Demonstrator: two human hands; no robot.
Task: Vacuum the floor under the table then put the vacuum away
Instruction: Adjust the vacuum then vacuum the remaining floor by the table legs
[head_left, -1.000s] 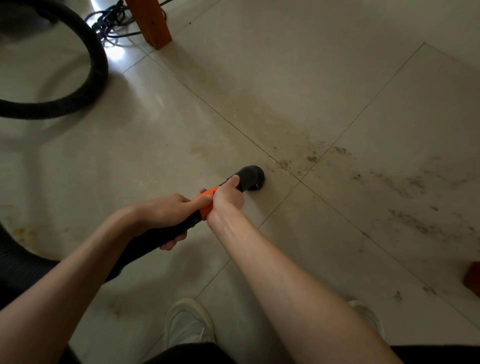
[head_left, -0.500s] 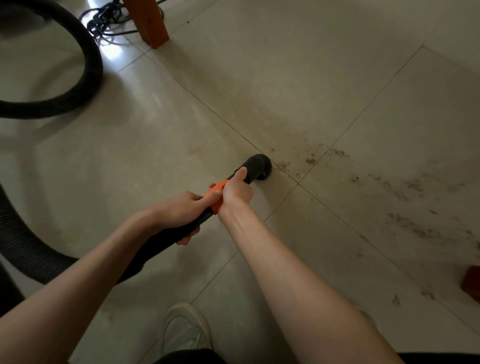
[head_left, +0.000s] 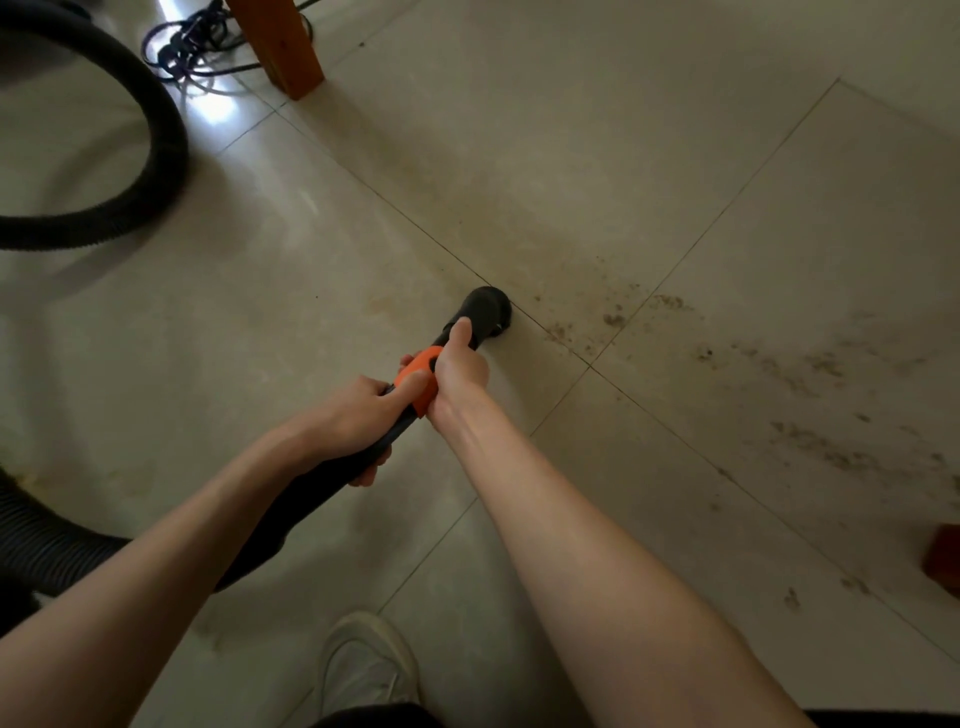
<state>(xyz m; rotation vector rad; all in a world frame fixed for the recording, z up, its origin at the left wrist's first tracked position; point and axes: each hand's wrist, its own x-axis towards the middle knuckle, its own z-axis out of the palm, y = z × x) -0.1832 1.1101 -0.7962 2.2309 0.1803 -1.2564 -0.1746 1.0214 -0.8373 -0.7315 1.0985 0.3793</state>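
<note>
Clearly the step in hand is drawing the vacuum nozzle (head_left: 485, 312) across the dirt, and it looks only partly done. Both hands are wrapped around the black vacuum wand (head_left: 332, 483): the left hand (head_left: 358, 421) grips the tube just behind the orange collar (head_left: 418, 376), fingers curled fully round it, and the right hand (head_left: 457, 366) closes over the collar itself, its thumb laid forward along the tube toward the nozzle. The nozzle's round mouth sits on the tiled floor (head_left: 571, 130), right at a grout line, with the nearest dark crumbs (head_left: 613, 318) just beyond it to the right and a broader scatter of grit (head_left: 831, 447) running farther right of the nozzle. To do this well, I would keep the mouth flat and close to the tile and sweep it slowly rightward through the crumbs, pausing over the grout, where fine grit tends to lodge. The tiles are glossy, pale and smooth, so loose debris should lift easily, though the brownish smears may be stains that suction will not shift. Left of the nozzle the ribbed black hose (head_left: 156, 150) loops across the floor; it is flexible and could snag on the orange-brown wooden table leg (head_left: 280, 47) beyond it, beside which a tangle of dark cable (head_left: 192, 49) lies. A pale shoe (head_left: 369, 665) stands behind the nozzle, close to the person.
</note>
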